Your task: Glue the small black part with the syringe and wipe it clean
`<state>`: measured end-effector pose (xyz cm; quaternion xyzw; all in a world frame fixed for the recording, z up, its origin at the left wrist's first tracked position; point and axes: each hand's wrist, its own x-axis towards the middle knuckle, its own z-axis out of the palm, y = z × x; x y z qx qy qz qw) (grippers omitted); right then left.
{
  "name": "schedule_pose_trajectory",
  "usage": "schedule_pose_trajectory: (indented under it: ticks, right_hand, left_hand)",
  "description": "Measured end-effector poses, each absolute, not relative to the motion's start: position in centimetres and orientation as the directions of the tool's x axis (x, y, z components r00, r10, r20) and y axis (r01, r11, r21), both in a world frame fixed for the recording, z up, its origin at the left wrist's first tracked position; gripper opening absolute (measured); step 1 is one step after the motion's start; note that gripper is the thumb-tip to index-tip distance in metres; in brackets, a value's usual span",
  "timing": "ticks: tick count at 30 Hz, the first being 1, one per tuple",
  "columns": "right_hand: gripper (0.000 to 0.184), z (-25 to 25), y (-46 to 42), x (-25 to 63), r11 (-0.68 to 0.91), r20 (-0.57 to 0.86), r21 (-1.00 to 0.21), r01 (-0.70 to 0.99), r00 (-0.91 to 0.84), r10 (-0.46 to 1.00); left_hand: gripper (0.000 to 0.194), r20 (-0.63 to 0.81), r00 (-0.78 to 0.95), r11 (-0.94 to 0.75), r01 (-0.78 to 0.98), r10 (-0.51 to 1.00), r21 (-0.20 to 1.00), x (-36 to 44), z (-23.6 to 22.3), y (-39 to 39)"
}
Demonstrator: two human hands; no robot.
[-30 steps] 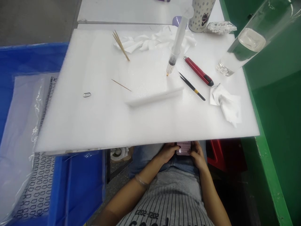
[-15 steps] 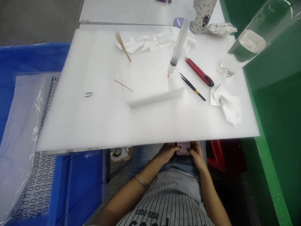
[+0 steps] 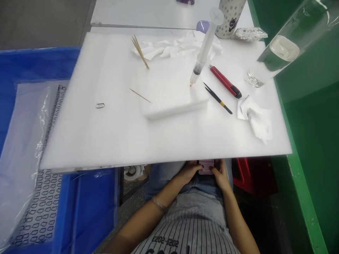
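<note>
My left hand [image 3: 188,171] and my right hand [image 3: 220,175] hold a pink phone [image 3: 206,166] between them over my lap, below the near edge of a white foam board [image 3: 79,141]. Neither hand touches the board. On a raised foam block [image 3: 169,91] stands a plastic syringe [image 3: 203,51], tilted, its orange tip resting on the block. Nobody holds it. Black tweezers [image 3: 217,98] and a red utility knife [image 3: 225,81] lie to its right. A wooden toothpick [image 3: 140,95] lies beside the block, and a small bundle of toothpicks [image 3: 140,56] lies behind it.
A tall water glass [image 3: 275,60] tilts at the right, near crumpled tissue [image 3: 254,120]. A small metal clip [image 3: 100,106], white cloth and a polka-dot cup [image 3: 230,14] also rest about the board. A blue crate with plastic bags lies left; green panelling stands right.
The view has shifted slightly, so the board's contents sit a little further right. My hands remain around the phone, and nothing on the board has been taken up.
</note>
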<state>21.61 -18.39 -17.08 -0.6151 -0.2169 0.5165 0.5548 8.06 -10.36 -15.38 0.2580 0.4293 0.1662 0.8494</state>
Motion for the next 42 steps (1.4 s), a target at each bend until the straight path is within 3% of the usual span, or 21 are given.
schedule_pose_trajectory:
  ticks: [6, 11, 28, 42]
  right_hand:
    - [0.049, -17.5, -18.5, 22.2, -0.315, -0.424, -0.886, -0.34, 0.321, 0.847]
    - [0.048, -17.2, -18.4, 22.3, -0.311, -0.432, -0.869, -0.385, 0.281, 0.857]
    - [0.053, -18.6, -19.4, 22.9, -0.333, -0.472, -0.847, -0.415, 0.299, 0.829]
    - [0.052, -17.8, -19.1, 22.7, -0.327, -0.434, -0.861, -0.39, 0.227, 0.872]
  left_hand:
    - [0.025, -0.645, 0.589, 0.825, -0.067, 0.487, 0.562, 8.0, -15.0, -10.2]
    - [0.032, -0.642, 0.587, 0.829, -0.096, 0.494, 0.55, 8.1, -14.4, -10.1]
    - [0.028, -0.641, 0.607, 0.836, -0.073, 0.47, 0.544, 7.9, -14.5, -10.1]
    - [0.043, -0.628, 0.535, 0.78, -0.097, 0.565, 0.619, 8.2, -15.6, -10.6]
